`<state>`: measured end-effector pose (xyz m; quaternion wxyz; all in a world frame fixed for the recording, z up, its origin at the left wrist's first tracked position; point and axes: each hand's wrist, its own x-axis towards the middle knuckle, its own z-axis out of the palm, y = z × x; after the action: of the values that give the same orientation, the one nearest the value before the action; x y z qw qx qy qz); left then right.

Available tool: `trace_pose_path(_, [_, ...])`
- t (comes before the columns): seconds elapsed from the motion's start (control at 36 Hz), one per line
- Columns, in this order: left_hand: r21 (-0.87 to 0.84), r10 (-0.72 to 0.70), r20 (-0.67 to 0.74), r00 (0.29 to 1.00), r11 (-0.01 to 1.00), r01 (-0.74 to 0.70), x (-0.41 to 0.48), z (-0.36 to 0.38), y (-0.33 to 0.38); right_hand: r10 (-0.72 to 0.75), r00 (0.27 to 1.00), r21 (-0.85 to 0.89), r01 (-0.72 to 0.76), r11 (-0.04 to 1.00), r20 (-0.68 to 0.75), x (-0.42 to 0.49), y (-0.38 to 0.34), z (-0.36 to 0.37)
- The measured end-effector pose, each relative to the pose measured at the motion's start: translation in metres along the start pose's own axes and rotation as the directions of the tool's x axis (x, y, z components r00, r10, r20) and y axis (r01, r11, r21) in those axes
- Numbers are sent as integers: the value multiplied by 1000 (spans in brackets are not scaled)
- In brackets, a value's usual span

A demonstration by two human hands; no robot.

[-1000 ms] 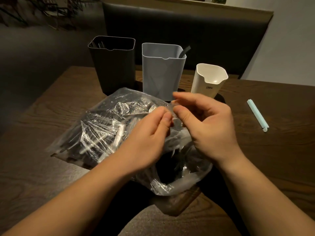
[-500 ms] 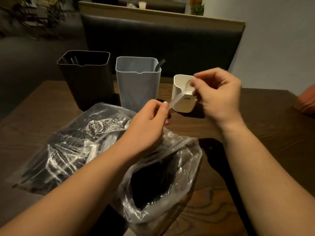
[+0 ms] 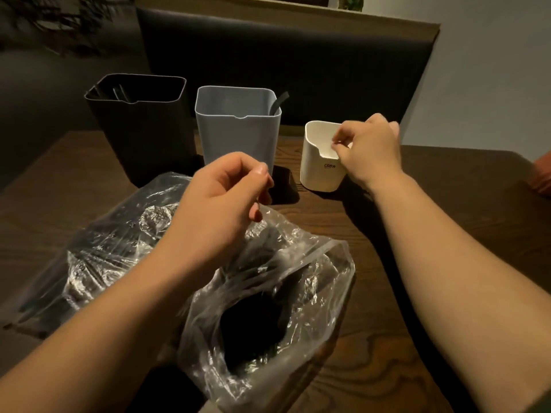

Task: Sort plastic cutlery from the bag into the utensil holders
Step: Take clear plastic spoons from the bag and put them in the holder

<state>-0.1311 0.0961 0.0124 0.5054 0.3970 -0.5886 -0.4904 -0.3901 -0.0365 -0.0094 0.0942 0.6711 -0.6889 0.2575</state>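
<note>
White holder (image 3: pixel 320 171) near table's (image 3: pixel 447 210) far edge: right hand (image 3: pixel 369 150) pinched over its mouth, probably dropping; left hand (image 3: pixel 220 201) pinched above bag (image 3: pixel 283 293); can't tell what either holds.

The left hand (image 3: pixel 220 204) is curling thumb to forefinger, while the right hand (image 3: pixel 369 153) is hovering farther forward, palm down, pinching its fingertips together.
</note>
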Motion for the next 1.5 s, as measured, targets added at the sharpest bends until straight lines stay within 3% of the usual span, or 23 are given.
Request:
trace_pose_path(0.08, [73, 51, 207, 977, 995, -67, -13, -7, 9, -18, 999, -83, 20, 996, 28, -10, -4, -4])
trace_pose_path(0.14, [216, 73, 401, 913, 961, -172, -25, -14, 13, -36, 998, -129, 42, 991, 48, -12, -6, -10])
trace_pose_path(0.22, [462, 68, 671, 738, 741, -488, -45, -24, 16, -15, 998, -64, 19, 998, 59, -20, -12, -26])
trace_pose_path(0.28, [582, -54, 729, 682, 573, -577, -55, -30, 14, -39, 999, 105, 37, 994, 23, -34, -23, -41])
trace_pose_path(0.33, [704, -122, 681, 722, 381, -600, -61, -37, 10, -50, 993, 420, 1, 908, 104, -56, -39, -63])
trace_pose_path(0.39, [796, -145, 598, 788, 225, -563, -65, -44, 11, -213, 914, 656, -72, 751, 345, -84, -55, -88])
trace_pose_path(0.44, [852, -138, 523, 841, 112, -512, -67, -51, 12, -445, 682, 682, -107, 724, 580, -111, -69, -105])
trace_pose_path(0.47, [867, -137, 499, 856, 72, -494, -68, -53, 13, -488, 551, 621, -72, 781, 677, -122, -75, -106])
trace_pose_path(0.5, [880, -152, 473, 868, 29, -475, -70, -54, 15, -479, 468, 542, 1, 841, 743, -132, -80, -102])
trace_pose_path(0.53, [895, -203, 435, 877, -12, -446, -71, -52, 19, -443, 456, 458, 86, 885, 772, -140, -83, -94])
trace_pose_path(0.61, [921, -357, 302, 884, -129, -367, -75, -48, 29, -364, 621, 266, 249, 931, 694, -154, -94, -74])
trace_pose_path(0.64, [920, -370, 284, 885, -156, -360, -77, -48, 30, -365, 640, 247, 270, 931, 676, -156, -95, -71])
trace_pose_path(0.78, [906, -443, 190, 876, -264, -330, -80, -56, 30, -432, 584, 237, 383, 893, 687, -152, -100, -63])
trace_pose_path(0.94, [896, -539, 118, 834, -305, -324, -76, -57, 34, -594, 492, 241, 605, 759, 637, -157, -126, -57])
trace_pose_path(1.06, [887, -569, 138, 811, -292, -356, -73, -56, 33, -593, 404, 234, 653, 720, 697, -152, -136, -49])
trace_pose_path(1.28, [909, -577, 142, 804, -247, -337, -76, -57, 44, -717, 357, 90, 859, 503, 599, -153, -151, -44])
trace_pose_path(1.36, [918, -574, 197, 795, -177, -356, -79, -59, 50, -740, 331, 98, 877, 471, 586, -157, -152, -41])
trace_pose_path(1.44, [922, -587, 288, 757, -43, -384, -82, -62, 53, -704, 313, 130, 857, 498, 638, -154, -152, -39])
trace_pose_path(1.5, [920, -595, 302, 745, -22, -390, -85, -65, 54, -706, 319, 170, 832, 527, 632, -152, -150, -38])
